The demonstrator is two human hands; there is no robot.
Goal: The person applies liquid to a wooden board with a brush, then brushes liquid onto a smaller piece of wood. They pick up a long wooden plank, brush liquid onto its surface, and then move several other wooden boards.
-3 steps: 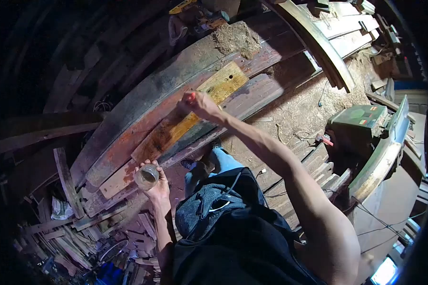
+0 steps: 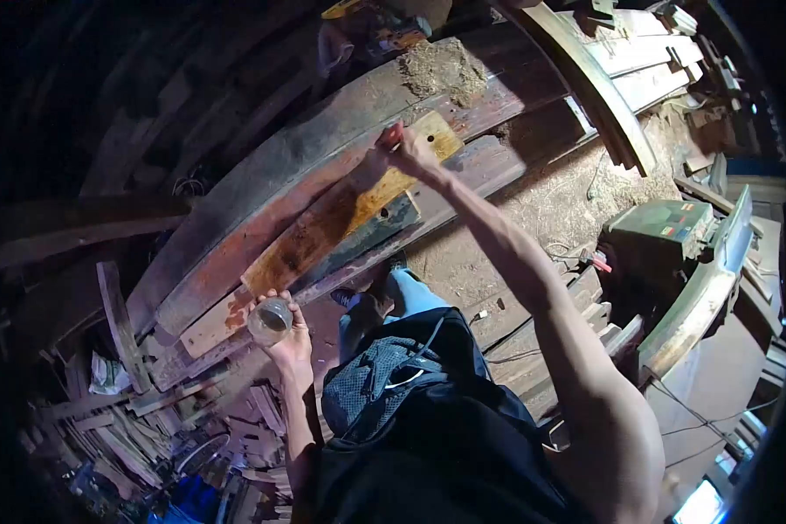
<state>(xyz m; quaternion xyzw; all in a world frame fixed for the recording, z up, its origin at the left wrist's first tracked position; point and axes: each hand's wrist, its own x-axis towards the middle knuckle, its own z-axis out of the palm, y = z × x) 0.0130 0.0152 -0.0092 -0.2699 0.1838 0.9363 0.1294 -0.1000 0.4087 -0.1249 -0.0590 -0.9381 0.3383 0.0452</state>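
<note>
My left hand (image 2: 290, 345) is closed around a clear jar (image 2: 270, 320) with a little brownish liquid in it, near the lower end of a wooden board. My right hand (image 2: 415, 157) grips a red-handled brush (image 2: 394, 134) over the upper part of that board; its bristles are hidden by the hand and shadow. The amber-brown board (image 2: 301, 249) looks wet over most of its length, with a paler upper end and a dark hole in it. Beneath it lies a darker board (image 2: 371, 229), and a pale, red-stained board (image 2: 208, 334) shows at the lower left.
Long curved timbers (image 2: 262, 166) support the boards. A sawdust heap (image 2: 445, 74) sits toward the back. On the right are a green metal box (image 2: 659, 229) and a curved wooden piece (image 2: 694, 323). Scrap wood (image 2: 127, 445) lies lower left, and cables trail at the right.
My right hand has moved up and to the right along the board with the brush. My left hand and the jar have barely shifted.
</note>
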